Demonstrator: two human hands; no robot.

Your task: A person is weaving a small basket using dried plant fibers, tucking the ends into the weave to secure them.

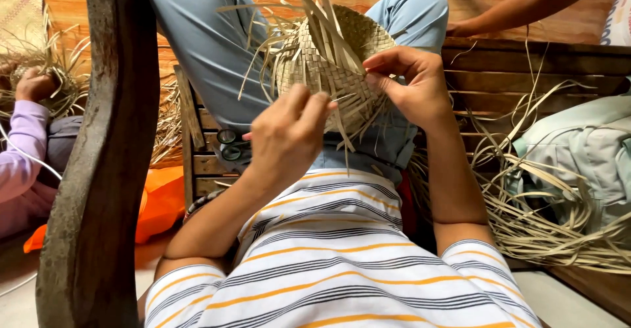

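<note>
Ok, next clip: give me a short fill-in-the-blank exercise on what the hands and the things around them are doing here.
1. Both hands work on a piece woven from pale ____.
2. The right hand pinches the woven piece at its ____ edge.
3. A pair of ____ lies on the slatted bench beside the left hand.
4. The person's shirt has orange and dark ____.

Missing words: strips; right; scissors; stripes

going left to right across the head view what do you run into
another person's lilac sleeve → dark wooden bench arm → orange cloth → scissors → left hand → woven straw piece → right hand → loose straw strips → pale green bag
</note>
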